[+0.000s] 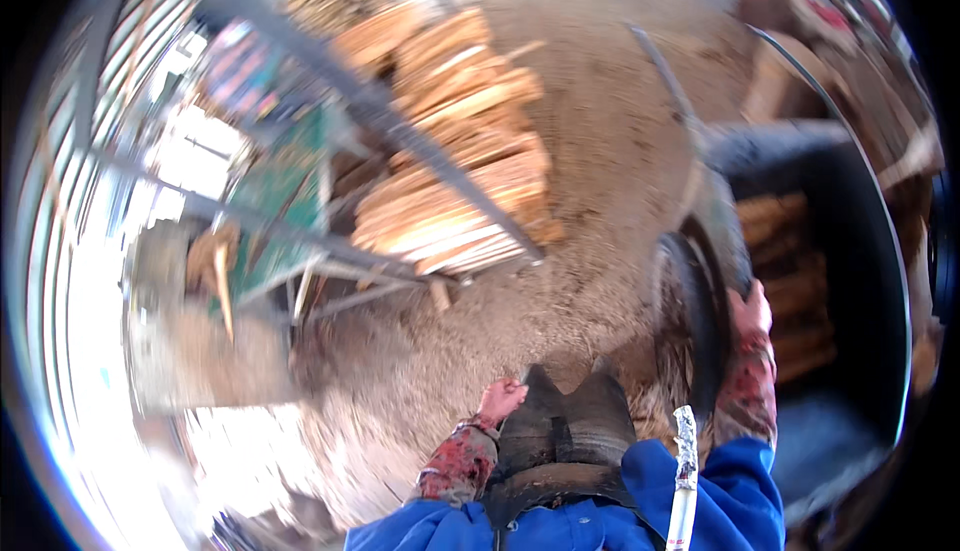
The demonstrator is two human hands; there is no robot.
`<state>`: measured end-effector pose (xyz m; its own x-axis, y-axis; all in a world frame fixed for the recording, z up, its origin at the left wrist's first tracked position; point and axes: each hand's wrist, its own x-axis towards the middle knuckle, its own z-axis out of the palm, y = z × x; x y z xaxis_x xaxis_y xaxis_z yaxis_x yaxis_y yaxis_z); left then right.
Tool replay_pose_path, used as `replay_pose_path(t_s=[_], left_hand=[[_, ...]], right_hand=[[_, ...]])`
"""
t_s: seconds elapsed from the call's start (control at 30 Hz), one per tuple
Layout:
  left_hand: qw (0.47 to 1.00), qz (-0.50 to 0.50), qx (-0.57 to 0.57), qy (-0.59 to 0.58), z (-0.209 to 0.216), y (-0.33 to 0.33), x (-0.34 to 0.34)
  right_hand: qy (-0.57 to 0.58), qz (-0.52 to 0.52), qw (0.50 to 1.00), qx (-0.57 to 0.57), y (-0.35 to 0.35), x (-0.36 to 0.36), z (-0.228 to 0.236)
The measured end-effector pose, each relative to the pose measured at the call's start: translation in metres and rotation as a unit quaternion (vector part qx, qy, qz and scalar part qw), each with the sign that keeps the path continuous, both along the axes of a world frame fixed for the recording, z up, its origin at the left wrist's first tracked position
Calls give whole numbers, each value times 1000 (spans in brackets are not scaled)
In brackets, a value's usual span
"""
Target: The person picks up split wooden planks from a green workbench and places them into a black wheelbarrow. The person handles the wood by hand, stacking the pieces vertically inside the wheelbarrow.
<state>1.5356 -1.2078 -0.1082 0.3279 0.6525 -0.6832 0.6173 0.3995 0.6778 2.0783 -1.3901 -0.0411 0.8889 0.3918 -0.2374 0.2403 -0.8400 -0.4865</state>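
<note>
My right hand (750,309) reaches forward in a red-patterned sleeve and grips the near left rim of a big black tub (850,251). The tub holds pieces of split wood (790,271). A black tyre-like wheel (690,321) stands just left of that hand. My left hand (502,397) hangs low with its fingers curled, touching the upper corner of a dark apron (565,431) on my front. The picture is too blurred to show whether it grips the apron. A thin white stick (684,476) juts up between my blue sleeves.
A metal-framed rack (400,141) with stacked split wood (450,181) stands ahead on the left. Beside it stands a green machine (280,191). The ground (600,151) is covered in sawdust. Bright corrugated wall panels run along the left edge.
</note>
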Motion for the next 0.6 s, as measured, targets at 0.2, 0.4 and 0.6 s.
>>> replay_pose_path(t_s=[0.2, 0.4, 0.6], left_hand=[[977, 196, -87, -6, -23, -82, -171], [928, 358, -105, 13, -41, -154, -336], [908, 396, -137, -16, -65, -176, -464]], right_hand=[[-91, 43, 991, -87, -20, -28, -35], [-250, 60, 942, -214, 1, -141, -18], [-158, 329, 931, -17, 67, -379, -100]])
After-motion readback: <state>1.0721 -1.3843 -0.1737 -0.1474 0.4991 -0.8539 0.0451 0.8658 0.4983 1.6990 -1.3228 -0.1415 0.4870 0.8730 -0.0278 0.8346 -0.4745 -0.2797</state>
